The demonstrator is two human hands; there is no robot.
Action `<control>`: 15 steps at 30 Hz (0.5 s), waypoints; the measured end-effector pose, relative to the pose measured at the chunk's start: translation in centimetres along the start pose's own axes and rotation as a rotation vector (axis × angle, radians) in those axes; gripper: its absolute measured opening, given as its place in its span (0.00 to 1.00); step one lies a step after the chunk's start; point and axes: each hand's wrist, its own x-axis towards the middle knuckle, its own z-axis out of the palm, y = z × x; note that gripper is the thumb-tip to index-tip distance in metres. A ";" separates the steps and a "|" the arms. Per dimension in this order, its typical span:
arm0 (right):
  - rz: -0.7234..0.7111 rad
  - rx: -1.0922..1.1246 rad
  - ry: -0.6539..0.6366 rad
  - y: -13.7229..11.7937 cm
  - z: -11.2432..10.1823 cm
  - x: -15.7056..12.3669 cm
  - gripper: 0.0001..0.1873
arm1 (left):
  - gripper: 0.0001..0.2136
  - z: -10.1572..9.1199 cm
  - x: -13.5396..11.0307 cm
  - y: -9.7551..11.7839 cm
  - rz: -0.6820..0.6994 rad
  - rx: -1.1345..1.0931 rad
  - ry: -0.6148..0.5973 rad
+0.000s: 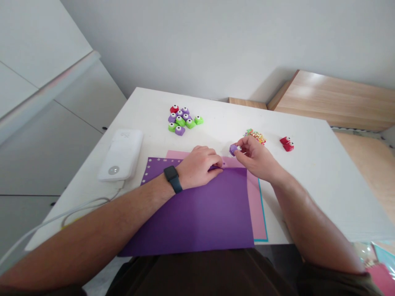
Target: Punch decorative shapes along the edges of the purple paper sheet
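Note:
A sheet of purple paper (200,218) lies at the table's front edge, with small punched shapes along its top left corner. My left hand (202,164), a dark watch (173,179) on its wrist, is closed on the paper's top edge, pinching it between thumb and fingers. In my right hand (254,156) is a small purple craft punch (233,149) with a white button, held just above the paper's top right part. Beneath the purple sheet is a pink sheet (258,209) with a blue edge.
Several red, purple and green craft punches (180,120) are grouped at the back. Colourful paper bits (257,135) lie behind my right hand, with two red punches (287,144) farther right. A white power bank (121,154) with a cable (89,201) stands at left.

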 end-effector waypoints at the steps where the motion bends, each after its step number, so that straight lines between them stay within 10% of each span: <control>1: 0.001 0.035 -0.013 -0.1 0.0 -0.1 0.11 | 0.05 0.0 0.0 0.0 0.004 0.002 -0.003; 9: 0.138 0.283 -0.257 -1.5 0.6 -0.8 0.13 | 0.05 0.1 0.0 -0.2 0.010 0.000 -0.012; 15: 0.049 0.102 0.006 0.8 0.3 0.1 0.12 | 0.07 0.1 0.0 -0.3 0.014 0.017 -0.014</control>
